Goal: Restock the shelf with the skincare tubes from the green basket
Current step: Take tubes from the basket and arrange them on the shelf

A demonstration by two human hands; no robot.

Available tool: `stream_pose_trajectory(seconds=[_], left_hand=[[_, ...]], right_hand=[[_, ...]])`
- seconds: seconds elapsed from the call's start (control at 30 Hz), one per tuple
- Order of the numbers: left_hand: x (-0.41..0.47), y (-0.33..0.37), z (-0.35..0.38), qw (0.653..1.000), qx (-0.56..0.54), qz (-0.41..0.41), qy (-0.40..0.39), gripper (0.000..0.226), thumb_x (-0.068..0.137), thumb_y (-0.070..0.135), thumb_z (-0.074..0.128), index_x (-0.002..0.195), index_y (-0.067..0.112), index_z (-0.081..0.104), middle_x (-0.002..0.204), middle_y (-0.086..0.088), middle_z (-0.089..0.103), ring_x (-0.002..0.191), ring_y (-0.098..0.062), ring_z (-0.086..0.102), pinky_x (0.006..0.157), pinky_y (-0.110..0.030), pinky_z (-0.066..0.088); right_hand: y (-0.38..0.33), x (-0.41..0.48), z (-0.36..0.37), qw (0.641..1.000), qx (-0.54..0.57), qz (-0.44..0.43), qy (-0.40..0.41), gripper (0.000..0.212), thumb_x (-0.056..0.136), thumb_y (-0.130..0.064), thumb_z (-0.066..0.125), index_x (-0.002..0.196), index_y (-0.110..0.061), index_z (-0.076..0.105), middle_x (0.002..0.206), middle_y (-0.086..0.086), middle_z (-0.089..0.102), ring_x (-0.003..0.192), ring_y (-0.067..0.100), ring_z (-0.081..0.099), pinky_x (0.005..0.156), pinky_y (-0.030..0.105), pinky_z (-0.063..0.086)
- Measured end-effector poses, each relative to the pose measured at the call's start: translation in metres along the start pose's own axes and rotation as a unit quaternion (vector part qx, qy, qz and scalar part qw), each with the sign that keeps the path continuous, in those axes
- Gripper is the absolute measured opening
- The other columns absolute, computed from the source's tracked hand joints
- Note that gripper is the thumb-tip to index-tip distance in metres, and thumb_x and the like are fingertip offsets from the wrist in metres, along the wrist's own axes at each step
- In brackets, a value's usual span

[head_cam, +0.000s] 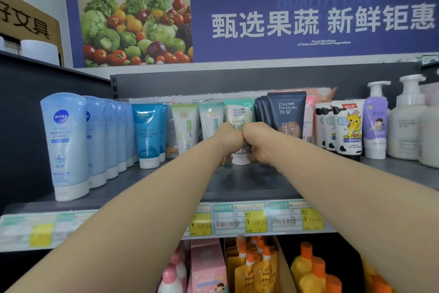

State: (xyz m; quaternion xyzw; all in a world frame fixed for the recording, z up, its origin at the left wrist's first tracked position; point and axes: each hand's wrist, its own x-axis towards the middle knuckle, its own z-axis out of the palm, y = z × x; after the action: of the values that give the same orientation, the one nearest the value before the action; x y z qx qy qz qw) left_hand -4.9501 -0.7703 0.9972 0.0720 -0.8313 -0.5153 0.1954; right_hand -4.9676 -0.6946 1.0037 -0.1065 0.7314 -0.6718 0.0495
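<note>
Looks like the left hand (227, 138) and right hand (259, 142) both clutch the green tube (238, 112) mid-frame, steadying it cap-down in its shelf (237, 187) row.

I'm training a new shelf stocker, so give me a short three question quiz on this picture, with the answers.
1. True or false: the left hand and the right hand both grip the pale green tube.
2. The dark navy tube stands on which side of it? A) left B) right C) in front
3. What colour is the pale green tube's cap?
Key: 1 true; 2 B; 3 white.
</note>
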Motion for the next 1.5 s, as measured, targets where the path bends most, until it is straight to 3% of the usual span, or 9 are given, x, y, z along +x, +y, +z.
stream_pose_trajectory(seconds=[0.17, 0.33, 0.57, 0.7, 0.8, 1.0, 1.3, 1.43, 1.5], left_hand=[[-0.013, 0.001, -0.013, 0.998, 0.065, 0.025, -0.005, 0.008, 0.087, 0.005, 0.052, 0.091, 0.003, 0.059, 0.082, -0.013, 0.057, 0.080, -0.027, 0.053, 0.076, -0.039, 0.051], [-0.046, -0.003, -0.026, 0.982, 0.165, 0.090, 0.015, 0.007, 0.085, 0.010, 0.062, 0.088, 0.016, 0.064, 0.096, -0.008, 0.068, 0.091, -0.026, 0.062, 0.069, -0.027, 0.045], [-0.112, -0.005, -0.037, 0.881, 0.403, 0.223, 0.112, 0.026, 0.090, 0.022, 0.055, 0.116, 0.018, 0.052, 0.107, -0.001, 0.058, 0.096, -0.024, 0.056, 0.081, -0.040, 0.051], [-0.148, -0.013, -0.034, 0.840, 0.439, 0.282, 0.150, 0.023, 0.090, 0.027, 0.052, 0.111, 0.018, 0.049, 0.101, 0.001, 0.055, 0.089, -0.023, 0.055, 0.075, -0.044, 0.051], [-0.170, -0.025, -0.027, 0.820, 0.444, 0.326, 0.152, 0.020, 0.090, 0.027, 0.053, 0.106, 0.016, 0.052, 0.098, 0.000, 0.055, 0.087, -0.022, 0.055, 0.070, -0.043, 0.050], [-0.202, -0.051, -0.008, 0.761, 0.476, 0.417, 0.145, 0.017, 0.082, 0.024, 0.057, 0.096, 0.013, 0.058, 0.085, -0.003, 0.055, 0.077, -0.026, 0.055, 0.057, -0.037, 0.043], [-0.260, -0.114, 0.052, 0.810, 0.455, 0.369, 0.020, 0.023, 0.085, 0.028, 0.058, 0.103, 0.015, 0.058, 0.088, -0.001, 0.057, 0.072, -0.026, 0.059, 0.054, -0.029, 0.033], [-0.282, -0.156, 0.079, 0.843, 0.429, 0.320, -0.047, 0.023, 0.088, 0.031, 0.053, 0.107, 0.018, 0.055, 0.094, 0.000, 0.058, 0.081, -0.026, 0.061, 0.062, -0.036, 0.047], [-0.293, -0.177, 0.091, 0.849, 0.431, 0.296, -0.079, 0.026, 0.089, 0.034, 0.052, 0.110, 0.019, 0.055, 0.097, 0.001, 0.060, 0.084, -0.027, 0.062, 0.066, -0.036, 0.047]], right_hand=[[-0.001, -0.024, -0.013, 0.993, -0.095, -0.036, -0.055, 0.012, 0.097, -0.006, 0.040, 0.104, -0.014, 0.044, 0.080, 0.003, 0.040, 0.073, 0.021, 0.043, 0.076, 0.037, 0.045], [-0.002, -0.047, -0.018, 0.960, -0.245, -0.123, -0.058, 0.017, 0.092, -0.008, 0.048, 0.102, -0.008, 0.062, 0.090, 0.011, 0.063, 0.080, 0.025, 0.065, 0.068, 0.028, 0.047], [0.008, -0.113, -0.042, 0.736, -0.530, -0.419, 0.038, 0.018, 0.092, -0.025, 0.046, 0.106, -0.022, 0.057, 0.103, 0.000, 0.061, 0.094, 0.026, 0.059, 0.074, 0.035, 0.047], [0.025, -0.135, -0.056, 0.674, -0.549, -0.488, 0.075, 0.021, 0.092, -0.029, 0.044, 0.108, -0.018, 0.053, 0.105, 0.002, 0.058, 0.099, 0.024, 0.055, 0.069, 0.035, 0.042], [0.045, -0.151, -0.066, 0.628, -0.549, -0.543, 0.098, 0.019, 0.086, -0.027, 0.051, 0.097, -0.013, 0.058, 0.090, 0.005, 0.059, 0.085, 0.026, 0.058, 0.058, 0.035, 0.041], [0.089, -0.182, -0.086, 0.663, -0.519, -0.534, 0.083, 0.015, 0.082, -0.028, 0.053, 0.086, -0.015, 0.058, 0.073, -0.003, 0.047, 0.069, 0.023, 0.054, 0.050, 0.029, 0.036], [0.189, -0.215, -0.111, 0.706, -0.544, -0.454, -0.004, 0.014, 0.087, -0.035, 0.051, 0.091, -0.021, 0.054, 0.075, -0.007, 0.044, 0.070, 0.019, 0.053, 0.049, 0.028, 0.033], [0.258, -0.229, -0.122, 0.739, -0.543, -0.394, -0.059, 0.015, 0.083, -0.033, 0.053, 0.084, -0.018, 0.051, 0.071, -0.006, 0.040, 0.065, 0.023, 0.053, 0.043, 0.025, 0.022], [0.286, -0.238, -0.126, 0.742, -0.554, -0.368, -0.086, 0.016, 0.086, -0.033, 0.052, 0.089, -0.018, 0.054, 0.076, -0.003, 0.048, 0.071, 0.023, 0.056, 0.047, 0.029, 0.031]])
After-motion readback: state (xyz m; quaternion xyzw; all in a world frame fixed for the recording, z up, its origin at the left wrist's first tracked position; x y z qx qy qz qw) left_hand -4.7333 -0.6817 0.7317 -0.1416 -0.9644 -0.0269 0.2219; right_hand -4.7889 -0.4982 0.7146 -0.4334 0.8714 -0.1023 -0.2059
